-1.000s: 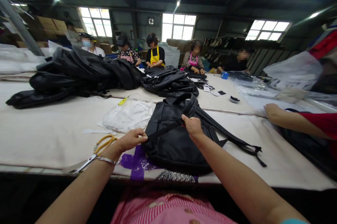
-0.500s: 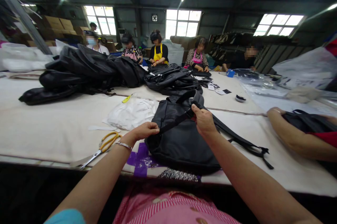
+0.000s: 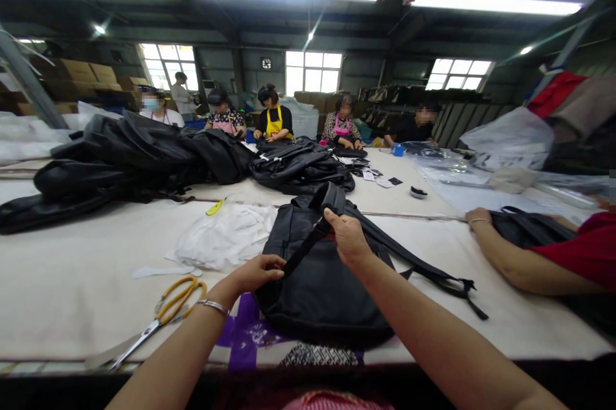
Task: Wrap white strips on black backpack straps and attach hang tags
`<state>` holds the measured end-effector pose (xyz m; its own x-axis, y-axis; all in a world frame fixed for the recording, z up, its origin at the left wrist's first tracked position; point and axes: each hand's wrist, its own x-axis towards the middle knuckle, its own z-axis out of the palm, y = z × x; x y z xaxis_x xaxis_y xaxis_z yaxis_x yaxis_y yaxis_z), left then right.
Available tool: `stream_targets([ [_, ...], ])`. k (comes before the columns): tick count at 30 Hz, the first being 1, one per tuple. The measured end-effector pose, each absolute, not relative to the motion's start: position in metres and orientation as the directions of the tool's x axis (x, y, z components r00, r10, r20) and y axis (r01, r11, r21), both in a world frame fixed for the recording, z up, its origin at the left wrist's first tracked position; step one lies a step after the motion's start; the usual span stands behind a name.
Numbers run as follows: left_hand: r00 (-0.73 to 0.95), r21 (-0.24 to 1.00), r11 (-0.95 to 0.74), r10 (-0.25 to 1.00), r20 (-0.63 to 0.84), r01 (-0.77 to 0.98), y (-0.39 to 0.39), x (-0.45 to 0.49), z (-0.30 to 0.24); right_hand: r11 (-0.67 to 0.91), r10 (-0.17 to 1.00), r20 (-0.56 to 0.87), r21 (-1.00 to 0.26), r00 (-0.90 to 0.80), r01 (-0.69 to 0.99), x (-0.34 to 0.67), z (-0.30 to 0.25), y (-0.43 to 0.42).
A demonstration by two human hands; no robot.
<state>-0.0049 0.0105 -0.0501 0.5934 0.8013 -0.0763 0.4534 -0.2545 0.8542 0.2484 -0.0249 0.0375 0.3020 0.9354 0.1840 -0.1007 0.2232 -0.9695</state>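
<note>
A black backpack (image 3: 327, 307) lies on the table in front of me. My left hand (image 3: 260, 272) is closed, pinching the lower part of a black webbing strap (image 3: 304, 255) at the bag's left side. With thumb and fingers, my right hand (image 3: 349, 238) grips the padded shoulder strap (image 3: 330, 197) near where the webbing joins it. The webbing runs slanted and fairly straight between both hands. A second shoulder strap (image 3: 414, 259) trails off to the right. My right fingers hide part of the join.
Yellow-handled scissors (image 3: 161, 320) lie left of my left forearm, beside a bag of white pieces (image 3: 224, 237). Piles of black backpacks (image 3: 125, 153) lie further back. At right, a co-worker's arm (image 3: 520, 256) rests around another black bag. Several people work across the table (image 3: 72, 294).
The view has tilted upward, bringing ceiling lights into sight and shifting the scene left and down. Both hands keep hold of the same strap, with little visible movement against the backpack.
</note>
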Motion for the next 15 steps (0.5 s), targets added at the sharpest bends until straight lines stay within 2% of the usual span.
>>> stream_targets([
  [3,0.553,0.803,-0.348,0.833,0.027,0.484,0.003,0.001,-0.054,0.19,0.952,0.126,-0.958,0.278,-0.217,0.243,0.037,-0.026],
  [6,0.545,0.745,-0.447,0.827,0.135,0.494,-0.003,0.006,-0.055,0.191,0.96,0.131,-0.952,0.249,-0.238,0.238,0.039,-0.029],
  [9,0.559,0.693,-0.491,0.815,0.152,0.527,-0.004,0.01,-0.043,0.214,0.965,0.171,-0.95,0.198,-0.226,0.235,0.043,-0.033],
  [12,0.537,0.767,-0.442,0.83,0.152,0.466,0.001,0.016,-0.011,0.27,0.954,0.25,-0.957,0.168,-0.107,0.234,0.046,-0.037],
  [15,0.488,0.905,-0.32,0.859,0.153,0.28,0.009,0.032,0.036,0.32,0.939,0.321,-0.947,0.127,0.032,0.23,0.05,-0.04],
])
